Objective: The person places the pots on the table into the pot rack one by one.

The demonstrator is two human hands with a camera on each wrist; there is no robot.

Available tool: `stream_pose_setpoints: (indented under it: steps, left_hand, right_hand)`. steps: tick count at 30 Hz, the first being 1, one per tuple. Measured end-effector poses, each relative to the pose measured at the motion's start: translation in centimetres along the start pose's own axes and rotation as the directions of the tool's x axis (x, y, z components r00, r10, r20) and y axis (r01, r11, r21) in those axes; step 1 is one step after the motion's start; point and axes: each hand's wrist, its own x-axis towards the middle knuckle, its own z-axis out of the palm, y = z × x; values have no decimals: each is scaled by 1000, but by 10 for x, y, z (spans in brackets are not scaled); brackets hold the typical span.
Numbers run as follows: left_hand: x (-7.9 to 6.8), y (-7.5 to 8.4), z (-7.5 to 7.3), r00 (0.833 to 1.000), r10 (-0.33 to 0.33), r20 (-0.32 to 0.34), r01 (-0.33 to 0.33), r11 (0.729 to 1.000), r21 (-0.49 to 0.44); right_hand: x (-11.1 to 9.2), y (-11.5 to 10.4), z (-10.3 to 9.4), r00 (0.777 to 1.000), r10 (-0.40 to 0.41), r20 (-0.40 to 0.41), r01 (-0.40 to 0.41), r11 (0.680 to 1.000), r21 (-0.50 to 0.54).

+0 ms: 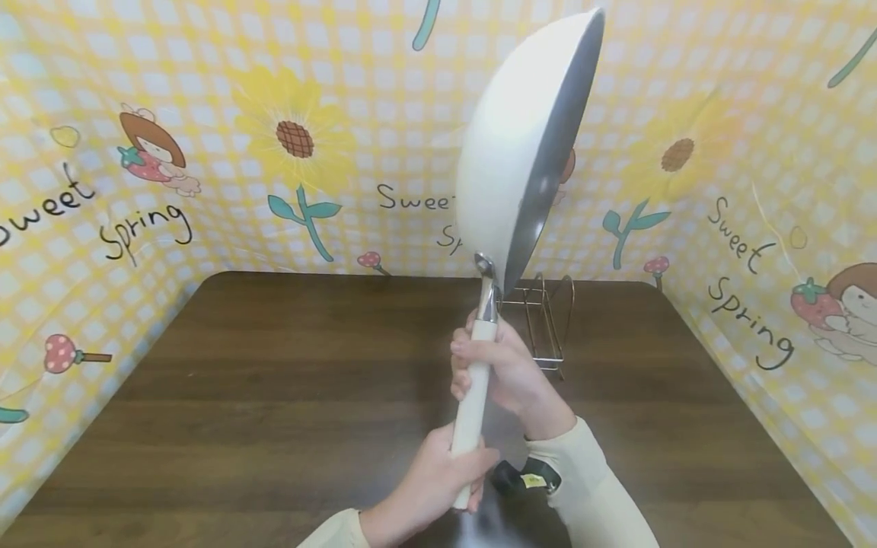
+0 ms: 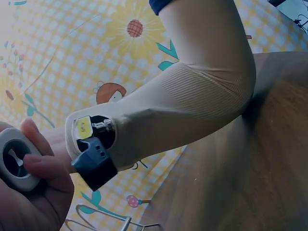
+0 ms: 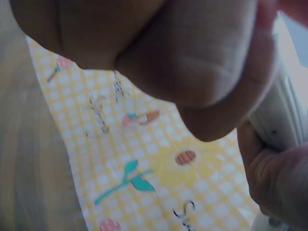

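Observation:
A white wok [image 1: 507, 137] with a dark grey inside is held up above the table, tilted on its side with its opening facing right. Its long cream handle [image 1: 473, 411] runs down to both hands. My left hand [image 1: 438, 472] grips the lower end, thumb across the front. Higher up, just under the metal neck, my right hand [image 1: 507, 373] wraps round the handle. In the left wrist view, the handle's end [image 2: 26, 183] with its hanging hole shows beside the left fingers. Large, blurred right fingers [image 3: 192, 57] fill the top of the right wrist view.
A wire rack [image 1: 546, 358] stands on the brown wooden table [image 1: 274, 380], behind the right hand. Checked cloth [image 1: 411, 114] with flowers and lettering rises along the back and sides. A dark wrist camera [image 1: 507, 478] is strapped to the right wrist.

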Motion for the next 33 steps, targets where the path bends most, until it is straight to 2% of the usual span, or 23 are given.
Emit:
stream_pose_setpoints:
  steps: [3,6,9,11,13,16,19,23,27,33]
  left_hand:
    - [9,-2,6,998,8,58,-6,999,-34]
    - [12,-3,8,990,21,142,-8,996,-92]
    - [12,-5,8,967,81,241,-40,985,-170]
    - [12,-6,7,945,134,297,-67,972,-227]
    - [13,-7,6,931,146,335,-49,958,-283]
    - [18,-9,7,914,131,383,17,933,-359]
    - [24,-12,10,893,154,422,60,890,-452]
    - [31,-18,16,868,225,443,69,829,-555]
    - [35,-20,22,856,264,444,64,798,-599]
    - [41,-17,29,834,305,459,54,783,-619]
  right_hand:
    - [-3,-7,-9,996,-37,86,35,999,22]
    - [-5,-10,-14,981,-64,184,54,997,56]
    - [-6,-12,-17,961,-82,263,56,993,102]
    - [-7,-14,-19,952,-85,295,48,990,130]
    - [-7,-16,-20,948,-81,309,37,989,146]
    - [-7,-20,-23,952,-70,297,27,989,148]
    - [-7,-23,-26,962,-64,264,30,991,130]
    - [-7,-24,-30,967,-61,246,27,990,142]
    - [-7,-26,-34,959,-66,276,2,975,224]
    - [-9,-29,-38,944,-76,322,-28,951,307]
